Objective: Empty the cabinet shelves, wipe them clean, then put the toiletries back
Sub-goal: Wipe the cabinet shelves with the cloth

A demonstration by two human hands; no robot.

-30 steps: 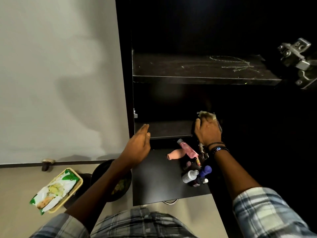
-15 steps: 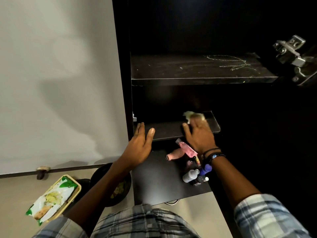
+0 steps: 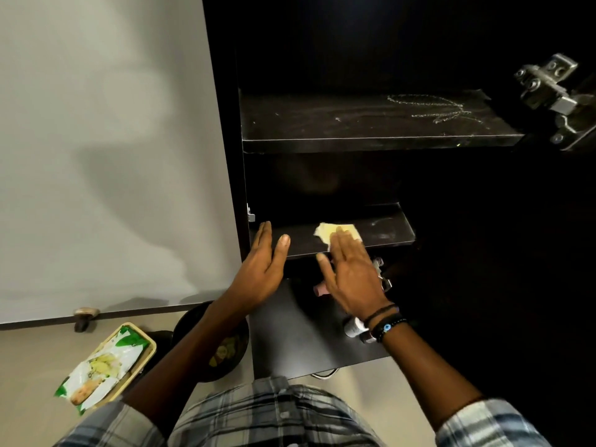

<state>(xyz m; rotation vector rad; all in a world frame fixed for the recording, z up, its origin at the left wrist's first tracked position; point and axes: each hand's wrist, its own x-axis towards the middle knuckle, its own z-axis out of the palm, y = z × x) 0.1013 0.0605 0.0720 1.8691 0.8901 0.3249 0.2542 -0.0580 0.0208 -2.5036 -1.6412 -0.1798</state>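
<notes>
Flat and open, the right hand (image 3: 350,275) presses a yellow cloth (image 3: 335,232) onto the middle shelf (image 3: 383,229) of the dark cabinet (image 3: 225,156). Left hand (image 3: 261,269) rests, fingers spread and holding nothing, at the shelf's front edge; toiletries (image 3: 354,327) lie on the surface below, partly hidden by the right wrist.

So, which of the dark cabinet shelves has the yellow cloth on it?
The narrow middle shelf: the yellow cloth lies there under the right hand.
</notes>
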